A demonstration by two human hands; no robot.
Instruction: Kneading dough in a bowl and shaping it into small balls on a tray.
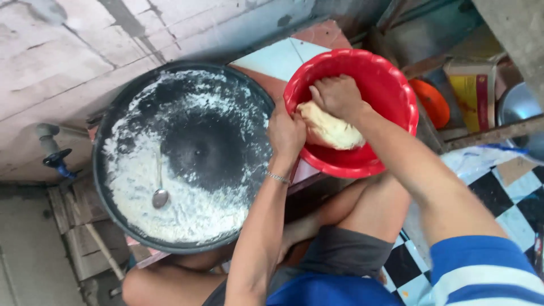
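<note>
A red plastic bowl (391,85) sits on a low tiled surface and holds a pale lump of dough (331,131). My right hand (337,95) is a fist pressing down into the top of the dough. My left hand (286,131) grips the bowl's near-left rim and touches the dough's side; a thin bracelet circles that wrist.
A wide black round pan (113,170) dusted with white flour lies left of the bowl, a metal spoon (160,195) resting in it. A blue tap (58,160) sticks out at far left. An orange lid (433,102), a yellow box (476,93) and a metal bowl (518,105) stand at right.
</note>
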